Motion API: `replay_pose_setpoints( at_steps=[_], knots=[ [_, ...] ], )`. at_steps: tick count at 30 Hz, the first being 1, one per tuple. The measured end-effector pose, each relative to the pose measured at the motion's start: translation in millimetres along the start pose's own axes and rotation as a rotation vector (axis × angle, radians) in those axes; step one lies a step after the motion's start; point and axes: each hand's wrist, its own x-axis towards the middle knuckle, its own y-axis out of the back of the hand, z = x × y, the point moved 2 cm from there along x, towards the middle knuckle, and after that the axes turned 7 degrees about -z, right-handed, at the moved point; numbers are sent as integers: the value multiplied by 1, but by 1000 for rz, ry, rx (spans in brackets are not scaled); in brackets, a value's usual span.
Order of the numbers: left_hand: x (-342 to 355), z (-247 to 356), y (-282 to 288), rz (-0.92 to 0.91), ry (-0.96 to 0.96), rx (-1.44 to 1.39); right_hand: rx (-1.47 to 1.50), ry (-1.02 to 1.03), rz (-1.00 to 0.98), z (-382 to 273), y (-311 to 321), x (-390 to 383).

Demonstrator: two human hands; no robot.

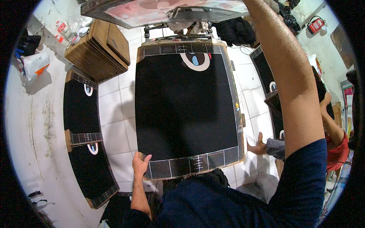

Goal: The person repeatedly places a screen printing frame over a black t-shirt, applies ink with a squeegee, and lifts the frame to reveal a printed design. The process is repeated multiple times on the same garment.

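Note:
In front of me lies a printing board [167,167] with a grid of white lines along its near and far borders. Black fabric [182,110] covers its middle, bearing a white, blue and red printed shape [195,62] near the far edge. My left hand [141,163] holds the board's near left corner, thumb on top. Raised over the far end is a printing screen [167,13] with a dark frame and pinkish mesh. My right arm stretches up to the screen's right end; the hand itself is beyond the upper edge of the picture.
Left of the board stands a stack of brown boards [99,49]. More black-covered boards [80,110] lie along the left wall, others [266,76] at the right. Another person in a red shirt [338,152] is at the far right. A bare foot [258,144] rests on the tiles.

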Motion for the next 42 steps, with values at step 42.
replay_pose_setpoints(
  at_steps=[42],
  knots=[
    [125, 128, -31, -65, 283, -1049, 142, 124, -238, 152, -224, -301]
  ],
)
